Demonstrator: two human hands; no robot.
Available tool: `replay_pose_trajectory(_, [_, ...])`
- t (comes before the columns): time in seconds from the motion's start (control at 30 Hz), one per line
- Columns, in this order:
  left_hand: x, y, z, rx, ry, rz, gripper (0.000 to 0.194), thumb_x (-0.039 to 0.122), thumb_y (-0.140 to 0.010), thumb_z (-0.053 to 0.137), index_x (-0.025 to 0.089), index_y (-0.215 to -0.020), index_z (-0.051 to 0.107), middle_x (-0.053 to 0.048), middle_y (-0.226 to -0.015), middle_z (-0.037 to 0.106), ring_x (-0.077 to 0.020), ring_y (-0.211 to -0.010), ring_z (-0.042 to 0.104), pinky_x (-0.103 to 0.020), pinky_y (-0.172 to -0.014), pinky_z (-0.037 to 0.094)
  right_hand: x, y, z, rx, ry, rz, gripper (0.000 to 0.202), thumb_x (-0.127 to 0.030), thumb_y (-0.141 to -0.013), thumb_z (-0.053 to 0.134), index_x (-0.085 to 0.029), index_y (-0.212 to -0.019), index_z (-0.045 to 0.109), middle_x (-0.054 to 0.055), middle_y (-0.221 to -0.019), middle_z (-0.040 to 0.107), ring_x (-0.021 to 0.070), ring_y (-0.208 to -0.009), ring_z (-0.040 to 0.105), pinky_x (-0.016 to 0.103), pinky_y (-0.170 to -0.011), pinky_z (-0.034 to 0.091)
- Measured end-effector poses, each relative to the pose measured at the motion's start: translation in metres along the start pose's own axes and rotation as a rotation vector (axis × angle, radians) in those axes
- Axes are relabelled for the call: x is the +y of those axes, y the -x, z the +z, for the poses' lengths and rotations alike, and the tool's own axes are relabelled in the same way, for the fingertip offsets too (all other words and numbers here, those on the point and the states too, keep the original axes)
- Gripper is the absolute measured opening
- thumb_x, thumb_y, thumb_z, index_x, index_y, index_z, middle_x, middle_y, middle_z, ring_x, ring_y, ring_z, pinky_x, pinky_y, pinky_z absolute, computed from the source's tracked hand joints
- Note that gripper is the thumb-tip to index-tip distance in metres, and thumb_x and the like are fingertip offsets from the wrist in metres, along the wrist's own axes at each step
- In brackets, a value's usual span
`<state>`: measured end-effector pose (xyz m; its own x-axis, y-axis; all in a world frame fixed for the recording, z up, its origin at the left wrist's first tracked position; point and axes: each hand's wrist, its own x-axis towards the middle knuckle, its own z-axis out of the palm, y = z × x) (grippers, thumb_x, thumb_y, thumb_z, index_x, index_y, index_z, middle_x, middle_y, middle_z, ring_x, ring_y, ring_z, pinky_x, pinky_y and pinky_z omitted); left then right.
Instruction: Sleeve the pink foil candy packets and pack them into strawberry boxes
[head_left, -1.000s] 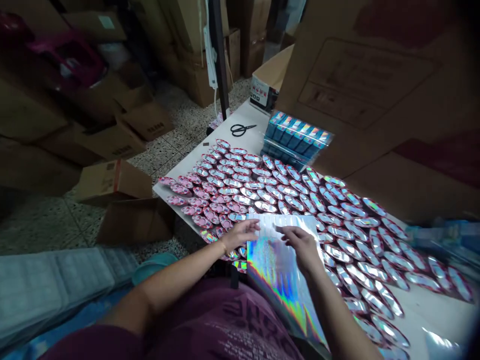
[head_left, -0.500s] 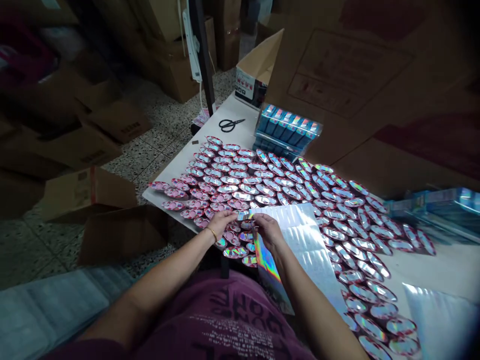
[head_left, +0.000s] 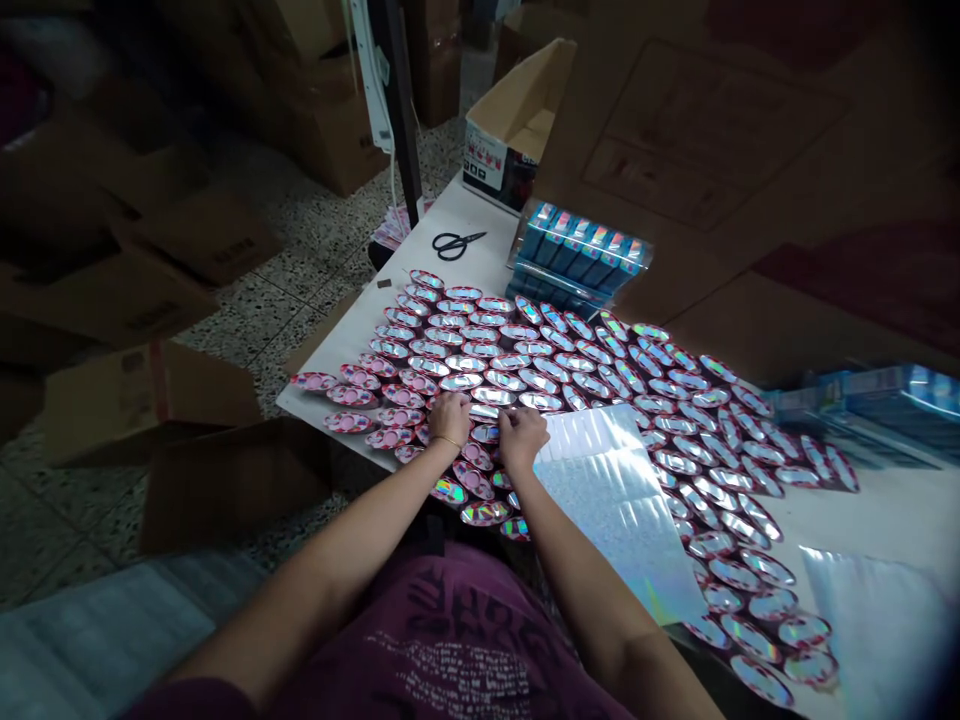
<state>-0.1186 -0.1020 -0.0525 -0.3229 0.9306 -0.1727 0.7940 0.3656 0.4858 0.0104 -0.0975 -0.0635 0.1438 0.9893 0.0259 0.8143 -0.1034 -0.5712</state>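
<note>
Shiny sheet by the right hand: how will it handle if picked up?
Probably floppy: the shiny sheet looks thin, with creases and ripples across it. Likely slick to hold, judging by the glossy highlights on its surface. It should be light and may slide if pushed, since it appears to lie loosely over the oval pieces.

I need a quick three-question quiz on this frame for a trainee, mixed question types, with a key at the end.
1. True or false: the black scissors lie on the white tabletop, apart from both hands.
2. Multiple choice: which arm wears the yellowish bracelet?
A. left
B. right
C. both
3. Fill in: the hand nearest the large silvery sheet, which lies over some of the red-edged oval pieces, is the ___ hand.

Key:
1. True.
2. A.
3. Right: the right hand is at its upper left corner in the picture.
</note>
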Motion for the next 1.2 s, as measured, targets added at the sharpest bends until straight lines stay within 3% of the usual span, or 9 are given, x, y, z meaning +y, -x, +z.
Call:
replay_pose_trajectory(0.2, [0.001,0.004,-0.001,0.023,-0.045,0.008,0.015,0.021,-0.08,0.046,0.017,-0.09,0.057,-0.009,-0.096,0.056,-0.02,-0.095,0.05,-0.03,-0.082,0.038,0.0,-0.001,-0.003,-0.045,0.051,-0.055,0.022,-0.033,-0.079,0.046,-0.018,-0.082,0.063,0.01,-0.088,0.056,0.0243,-0.089,0.042,0.036,-0.073,0.03])
replay_pose_trajectory(0.33, [0.015,0.009,-0.002,0.059,-0.026,0.071,0.018,0.02,-0.08,0.046,0.02,-0.095,0.056,-0.007,-0.105,0.053,-0.0199,-0.101,0.046,-0.032,-0.085,0.035,0.04,-0.016,-0.042,0.058,-0.041,-0.126,0.021,-0.026,-0.08,0.044,-0.019,-0.087,0.062,0.008,-0.091,0.057,0.0223,-0.089,0.046,0.036,-0.078,0.032])
replay_pose_trajectory(0.47, [0.066,0.011,0.019,-0.083,0.001,0.317,0.025,0.038,-0.082,0.047,0.024,-0.1,0.056,-0.004,-0.109,0.052,-0.0216,-0.103,0.042,-0.034,-0.085,0.033,0.117,-0.047,-0.102,0.187,-0.1,-0.162,0.025,-0.023,-0.08,0.04,-0.017,-0.088,0.063,0.009,-0.088,0.057,0.0205,-0.086,0.05,0.035,-0.078,0.038])
replay_pose_trajectory(0.6, [0.129,0.006,0.053,-0.233,-0.016,0.429,0.033,0.045,-0.075,0.055,0.026,-0.102,0.056,-0.004,-0.107,0.05,-0.0237,-0.102,0.04,-0.036,-0.082,0.032,0.167,-0.08,-0.136,0.106,0.009,-0.298,0.026,-0.022,-0.08,0.043,-0.018,-0.095,0.064,0.009,-0.095,0.058,0.0203,-0.089,0.051,0.036,-0.081,0.039])
replay_pose_trajectory(0.67, [0.151,0.002,0.069,-0.265,-0.039,0.394,0.029,0.042,-0.073,0.059,0.025,-0.096,0.058,-0.005,-0.104,0.049,-0.024,-0.101,0.04,-0.036,-0.082,0.032,0.173,-0.095,-0.136,0.026,0.107,-0.365,0.027,-0.02,-0.08,0.044,-0.02,-0.099,0.064,0.009,-0.1,0.058,0.0207,-0.091,0.05,0.036,-0.082,0.038])
replay_pose_trajectory(0.77, [0.167,0.001,0.086,-0.242,-0.043,0.307,0.016,0.034,-0.073,0.061,0.023,-0.084,0.06,-0.004,-0.1,0.048,-0.0228,-0.1,0.04,-0.035,-0.08,0.033,0.169,-0.11,-0.126,-0.095,0.25,-0.442,0.029,-0.02,-0.082,0.045,-0.023,-0.104,0.063,0.009,-0.107,0.057,0.022,-0.093,0.048,0.035,-0.08,0.037])
replay_pose_trajectory(0.97, [0.168,0.004,0.096,-0.171,0.009,0.224,0.01,0.03,-0.076,0.057,0.021,-0.073,0.061,-0.003,-0.097,0.05,-0.0215,-0.099,0.04,-0.034,-0.078,0.032,0.173,-0.111,-0.117,-0.253,0.385,-0.69,0.03,-0.019,-0.084,0.043,-0.023,-0.109,0.06,0.009,-0.108,0.058,0.0215,-0.09,0.047,0.033,-0.076,0.034])
replay_pose_trajectory(1.13, [0.169,0.005,0.097,-0.139,0.024,0.218,0.009,0.029,-0.076,0.057,0.021,-0.073,0.06,-0.003,-0.097,0.05,-0.0214,-0.098,0.039,-0.034,-0.078,0.03,0.185,-0.102,-0.13,-0.236,0.419,-0.792,0.02,-0.019,-0.085,0.044,-0.019,-0.091,0.063,0.008,-0.098,0.06,0.0193,-0.083,0.048,0.032,-0.073,0.034])
replay_pose_trajectory(1.2, [0.169,0.005,0.098,-0.117,0.035,0.219,0.009,0.029,-0.076,0.058,0.021,-0.072,0.06,-0.003,-0.095,0.051,-0.021,-0.097,0.04,-0.033,-0.077,0.03,0.182,-0.103,-0.136,-0.218,0.377,-0.808,0.021,-0.021,-0.086,0.042,-0.018,-0.092,0.062,0.008,-0.097,0.06,0.0189,-0.083,0.048,0.031,-0.074,0.035])
